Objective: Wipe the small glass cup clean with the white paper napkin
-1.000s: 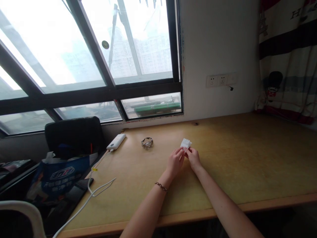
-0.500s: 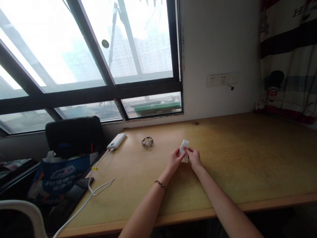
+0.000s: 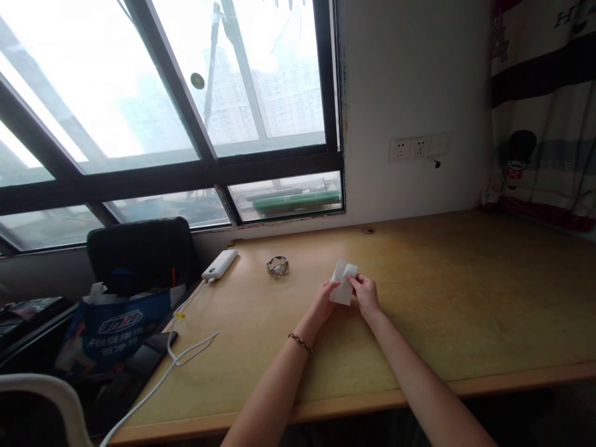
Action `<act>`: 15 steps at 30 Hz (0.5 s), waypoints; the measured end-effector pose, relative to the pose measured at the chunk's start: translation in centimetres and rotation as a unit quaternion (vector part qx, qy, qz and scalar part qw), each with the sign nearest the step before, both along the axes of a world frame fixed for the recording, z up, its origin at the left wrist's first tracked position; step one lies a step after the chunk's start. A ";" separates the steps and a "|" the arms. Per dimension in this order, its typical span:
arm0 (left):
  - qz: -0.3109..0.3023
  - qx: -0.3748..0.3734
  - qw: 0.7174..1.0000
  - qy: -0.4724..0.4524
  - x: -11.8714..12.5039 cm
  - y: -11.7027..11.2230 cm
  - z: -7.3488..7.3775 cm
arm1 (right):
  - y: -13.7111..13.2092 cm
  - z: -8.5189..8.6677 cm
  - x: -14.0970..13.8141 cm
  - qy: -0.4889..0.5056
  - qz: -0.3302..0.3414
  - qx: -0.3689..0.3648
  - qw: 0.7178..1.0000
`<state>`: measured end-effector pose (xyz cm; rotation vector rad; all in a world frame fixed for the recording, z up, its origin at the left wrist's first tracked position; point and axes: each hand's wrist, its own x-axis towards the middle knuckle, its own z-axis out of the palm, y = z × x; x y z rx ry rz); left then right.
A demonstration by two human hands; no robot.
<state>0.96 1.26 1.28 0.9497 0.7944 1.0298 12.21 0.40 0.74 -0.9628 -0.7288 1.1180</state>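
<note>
A white paper tissue point(image 3: 341, 293), partly unfolded, is held between both hands over the wooden table point(image 3: 465, 298). My left hand point(image 3: 325, 297) pinches its left side, thumb on top. My right hand point(image 3: 365, 293) grips the right edge between thumb and fingers. A braided bracelet circles my left wrist. Left of the hands, on the tabletop, sits a silvery openwork metal ring point(image 3: 278, 267), touched by neither hand.
At the table's left edge lies a white power bank point(image 3: 220, 265) with a white cable point(image 3: 172, 357) trailing forward. Beyond that edge are a black chair point(image 3: 142, 251) and a blue bag point(image 3: 116, 329). Window, wall sockets point(image 3: 410, 149) and a curtain point(image 3: 544, 124) border the back.
The tissue has opened from a narrow folded strip into a wider piece. My left hand has shifted slightly left, while my right hand stays nearly in place.
</note>
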 end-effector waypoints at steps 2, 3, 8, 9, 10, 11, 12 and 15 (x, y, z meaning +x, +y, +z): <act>0.023 0.001 1.000 -0.019 -0.1 0.3 -0.2 | 0.1 -0.1 0.1 -0.016 -0.022 -0.003 1.000; 0.035 0.006 0.999 -0.024 -0.2 0.5 -0.3 | 0.1 -0.2 0.1 -0.026 -0.032 -0.001 0.999; 0.086 0.030 0.995 -0.045 -0.8 1.3 -0.9 | 0.3 -0.6 0.4 -0.055 -0.059 0.008 0.997; 0.090 0.031 0.994 -0.049 -0.9 1.5 -1.0 | 0.3 -0.7 0.5 -0.061 -0.070 0.006 0.996; 0.094 0.029 0.994 -0.051 -1.0 1.6 -1.0 | 0.3 -0.7 0.6 -0.066 -0.085 0.004 0.994; 0.100 0.024 0.994 -0.047 -1.0 1.6 -1.1 | 0.4 -0.7 0.7 -0.065 -0.101 0.001 0.993; 0.107 0.017 0.993 -0.039 -1.1 1.7 -1.1 | 0.4 -0.7 0.8 -0.056 -0.115 0.001 0.992; 0.122 0.000 0.992 -0.011 -1.3 1.7 -1.2 | 0.5 -0.5 1.0 0.010 -0.121 -0.009 0.992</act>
